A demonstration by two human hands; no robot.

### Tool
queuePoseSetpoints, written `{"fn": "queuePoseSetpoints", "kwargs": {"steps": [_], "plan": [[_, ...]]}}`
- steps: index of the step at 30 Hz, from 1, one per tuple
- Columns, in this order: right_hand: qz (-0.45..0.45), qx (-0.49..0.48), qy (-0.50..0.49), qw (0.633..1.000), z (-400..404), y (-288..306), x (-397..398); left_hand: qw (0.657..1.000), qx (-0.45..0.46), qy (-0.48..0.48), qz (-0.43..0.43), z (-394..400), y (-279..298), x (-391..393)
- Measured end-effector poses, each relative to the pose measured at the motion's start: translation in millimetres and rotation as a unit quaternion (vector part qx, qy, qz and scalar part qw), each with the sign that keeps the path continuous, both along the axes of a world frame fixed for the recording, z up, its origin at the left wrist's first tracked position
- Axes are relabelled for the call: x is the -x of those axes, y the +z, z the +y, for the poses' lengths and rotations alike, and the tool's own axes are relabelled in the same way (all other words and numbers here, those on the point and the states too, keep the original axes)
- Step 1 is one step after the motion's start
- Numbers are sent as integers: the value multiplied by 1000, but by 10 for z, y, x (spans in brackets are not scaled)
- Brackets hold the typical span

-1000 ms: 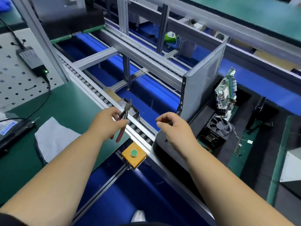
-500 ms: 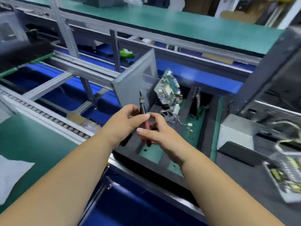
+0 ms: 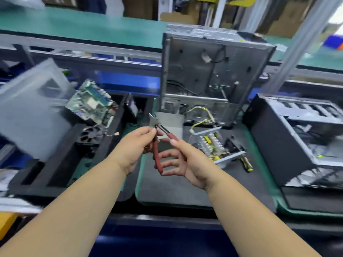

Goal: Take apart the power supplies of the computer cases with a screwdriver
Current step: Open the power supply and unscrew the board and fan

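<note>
Red-handled cutters (image 3: 157,143) sit between both hands above the dark grey mat (image 3: 172,186), handles splayed apart, the short metal nose pointing up and away. The left hand (image 3: 133,147) pinches the tool just below its pivot, thumb and forefinger closed on it. The right hand (image 3: 182,160) has its thumb on the upper handle; its other fingers are half curled under and around the lower handle, touching it near the tip.

Behind the hands an open computer case (image 3: 209,75) stands upright on the mat, bare metal interior facing the camera, black wires hanging inside. At its foot, yellow and black cables (image 3: 202,115) run out towards a power supply (image 3: 213,143) that lies on the mat just right of the hands, cover off, pale heat-sink fins and yellow parts showing. A yellow-and-black screwdriver (image 3: 246,163) lies on the mat just beside the supply's near right corner. A flat grey metal plate (image 3: 169,121) leans behind the cutters' nose.

To the right, a second case (image 3: 293,138) lies on its side, black outer panel towards the hands; its far end is blurred.

To the left, a black foam tray (image 3: 61,160) with compartments holds a green circuit board (image 3: 92,102) leaning tilted, and a black fan (image 3: 91,133) below it. A grey side panel (image 3: 31,112), blurred, stands at the tray's left end. A green-topped bench (image 3: 79,25) runs across the background.
</note>
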State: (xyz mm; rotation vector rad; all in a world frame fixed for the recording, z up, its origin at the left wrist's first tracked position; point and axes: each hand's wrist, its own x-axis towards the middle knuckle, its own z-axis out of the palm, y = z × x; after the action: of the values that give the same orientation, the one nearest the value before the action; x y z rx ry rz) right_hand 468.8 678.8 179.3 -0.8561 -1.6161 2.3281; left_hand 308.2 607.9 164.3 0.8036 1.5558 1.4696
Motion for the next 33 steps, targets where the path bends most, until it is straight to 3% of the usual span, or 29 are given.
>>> {"fn": "queuePoseSetpoints", "kwargs": {"steps": [3, 6, 10, 12, 18, 21, 24, 26, 28, 31, 33], "plan": [[3, -5, -28, 1000, 224, 46, -444, 1000, 1, -17, 15, 274, 22, -416], [-58, -131, -124, 982, 431, 41, -797, 999, 15, 24, 26, 512, -33, -781], [-203, -421, -125, 875, 605, -55, -1197, 998, 35, 48, 16, 744, -129, -1200], [-256, -482, -98, 832, 625, -84, -1327, 998, 41, 44, 11, 829, -147, -1375], [-320, -519, -100, 786, 805, -160, -1477, 998, 61, 24, 18, 1098, -111, -1624], [-348, -542, -111, 757, 897, -174, -1475, 998, 58, -11, -20, 1241, -118, -1648], [-371, -530, -116, 754, 992, -148, -1459, 996, 45, -62, -40, 1367, -142, -1600], [-385, -511, -121, 759, 1109, -98, -1468, 994, 44, -101, 12, 1468, -175, -1492], [-414, -517, -127, 738, 1256, -44, -1486, 983, 62, -123, 123, 1599, -229, -1345], [-485, -562, -107, 662, 1435, -29, -1473, 958, 85, -102, 254, 1832, -320, -1116], [-526, -575, -83, 621, 1508, -63, -1419, 951, 92, -88, 281, 1992, -385, -968]]}}
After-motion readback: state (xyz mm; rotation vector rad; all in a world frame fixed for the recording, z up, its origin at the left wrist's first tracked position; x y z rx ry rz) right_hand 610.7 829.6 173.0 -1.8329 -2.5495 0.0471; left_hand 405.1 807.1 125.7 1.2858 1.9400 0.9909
